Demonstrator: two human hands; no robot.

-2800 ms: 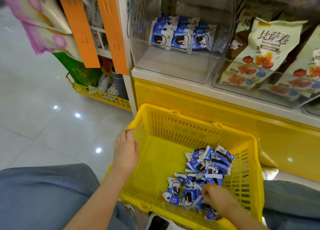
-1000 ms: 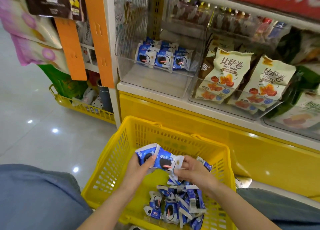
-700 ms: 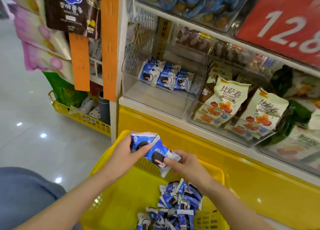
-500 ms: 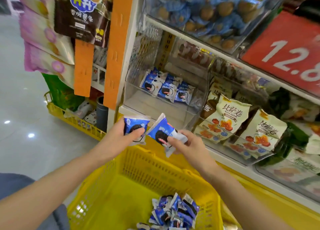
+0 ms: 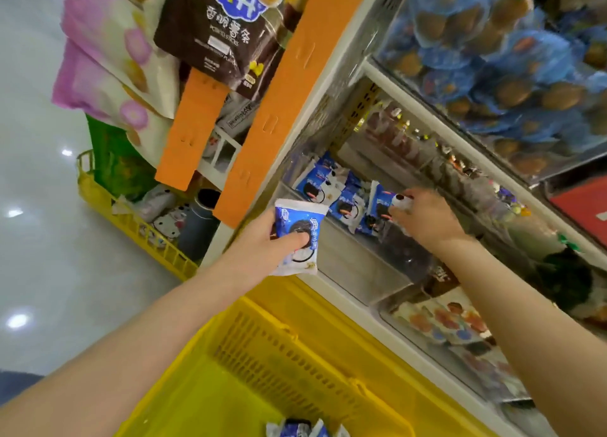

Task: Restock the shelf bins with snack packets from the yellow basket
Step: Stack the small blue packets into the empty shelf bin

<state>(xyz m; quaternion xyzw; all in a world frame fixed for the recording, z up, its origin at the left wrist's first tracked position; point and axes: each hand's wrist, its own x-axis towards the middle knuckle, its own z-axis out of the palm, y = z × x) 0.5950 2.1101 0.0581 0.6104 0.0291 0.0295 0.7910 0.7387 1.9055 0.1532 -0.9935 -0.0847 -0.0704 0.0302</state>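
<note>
My left hand (image 5: 262,246) grips a blue-and-white cookie snack packet (image 5: 300,236) just in front of the clear shelf bin (image 5: 364,272). My right hand (image 5: 423,218) reaches inside that bin and pinches another blue packet (image 5: 382,203) against the row of same packets (image 5: 331,190) standing at the bin's back. The yellow basket (image 5: 289,348) sits below, with a few blue packets (image 5: 299,430) showing at the bottom edge.
An orange strip (image 5: 279,108) runs down the shelf post left of the bin. Hanging snack bags (image 5: 216,26) crowd the upper left. A neighbouring bin holds pale packets (image 5: 450,321). A blue-wrapped snack bin (image 5: 492,58) sits above. A low yellow rack (image 5: 138,226) stands on the floor.
Both hands rose from the basket toward the shelf. My right hand carried its packet into the clear bin; my left hand holds its packet at the bin's front.
</note>
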